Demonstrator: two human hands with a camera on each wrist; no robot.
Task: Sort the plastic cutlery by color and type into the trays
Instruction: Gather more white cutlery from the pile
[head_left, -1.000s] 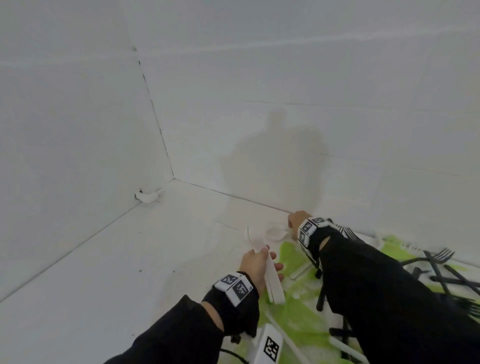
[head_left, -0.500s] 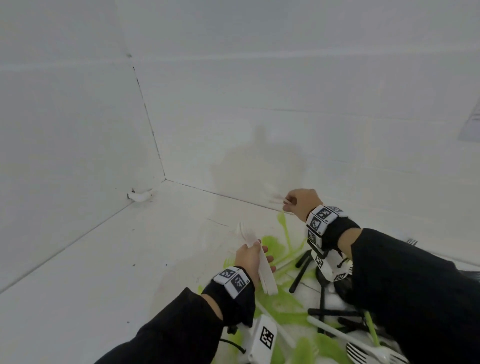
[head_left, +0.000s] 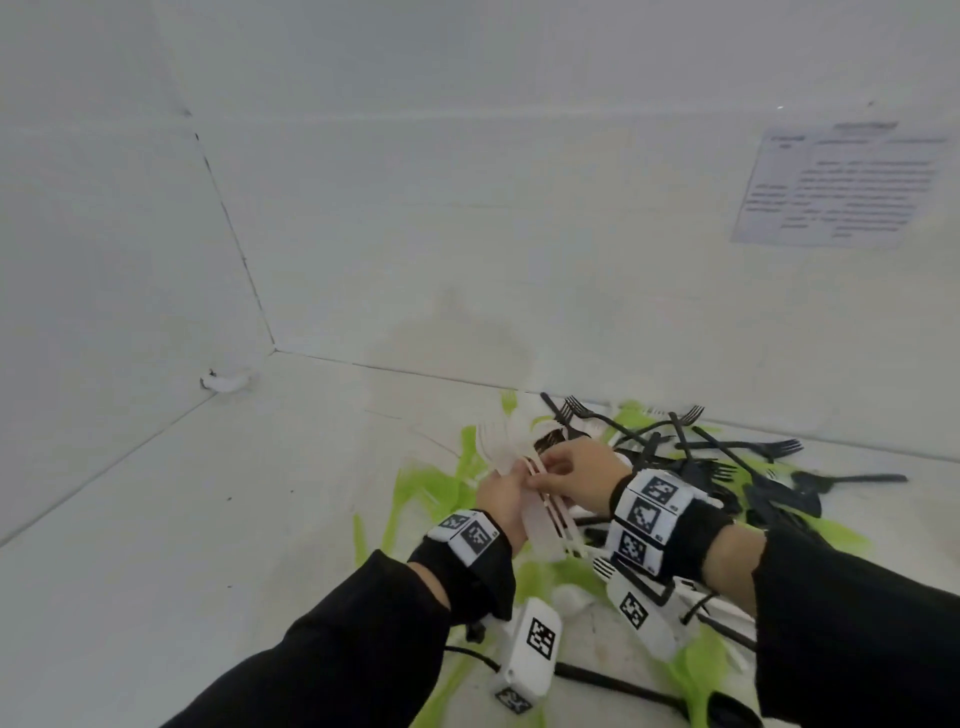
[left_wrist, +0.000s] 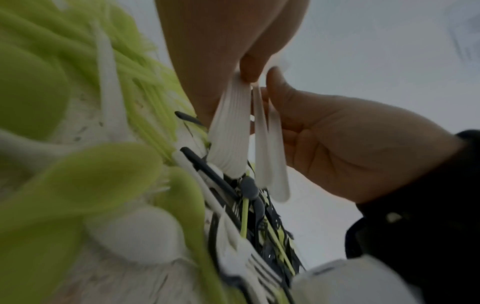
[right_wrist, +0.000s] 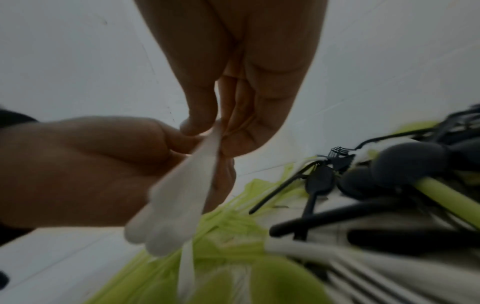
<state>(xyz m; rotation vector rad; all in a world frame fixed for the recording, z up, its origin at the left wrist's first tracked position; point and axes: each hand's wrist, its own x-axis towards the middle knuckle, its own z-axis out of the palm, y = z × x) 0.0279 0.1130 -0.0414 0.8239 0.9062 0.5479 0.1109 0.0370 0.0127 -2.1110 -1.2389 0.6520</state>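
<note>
My left hand (head_left: 501, 501) grips the bunch of white forks (head_left: 511, 457) at lower centre of the head view, gathering one kind; my right hand (head_left: 576, 470) pinches another white handle against it; no trays show.

White worktop (head_left: 218, 525), scuffed with small dark specks. White walls meet in a corner at 10 o'clock. A printed paper sheet (head_left: 841, 184) is fixed to the back wall at 2 o'clock, text blurred and unreadable. A small white lump (head_left: 228, 380) sits at the left wall's base, near the corner.
</note>
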